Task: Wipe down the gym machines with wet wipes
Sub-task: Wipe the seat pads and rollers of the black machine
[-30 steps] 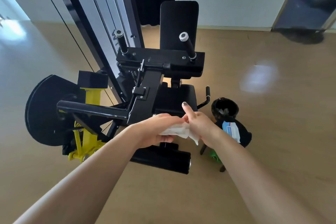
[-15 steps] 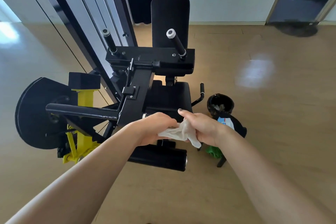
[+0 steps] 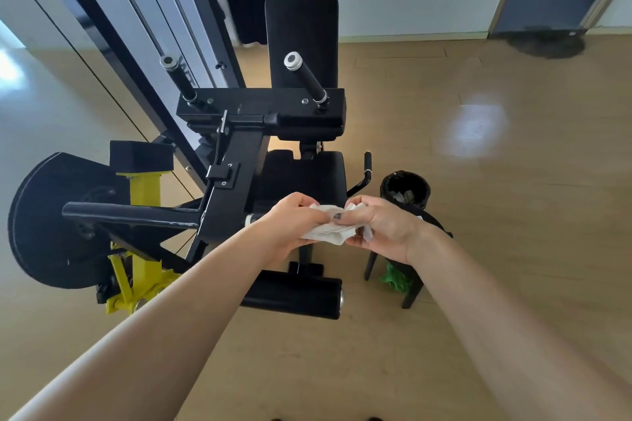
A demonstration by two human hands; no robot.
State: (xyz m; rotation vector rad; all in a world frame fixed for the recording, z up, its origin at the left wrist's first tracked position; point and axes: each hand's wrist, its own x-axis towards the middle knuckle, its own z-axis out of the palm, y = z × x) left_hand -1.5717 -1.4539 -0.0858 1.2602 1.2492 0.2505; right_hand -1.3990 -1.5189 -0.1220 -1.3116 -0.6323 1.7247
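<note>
Both hands now bunch wipe (image 3: pixel 330 227); L hand (image 3: pixel 290 222), R hand (image 3: pixel 383 227).

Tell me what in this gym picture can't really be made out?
All from the head view:
- The wipe: its middle is covered by the left hand and right hand, which both hold it.
- The stool under the right wrist: the forearm hides its top.
- The bin: its contents are too small and dark to name.
- The green thing: partly hidden, unclear.
- The machine: its frame is cut off at the top edge.
</note>
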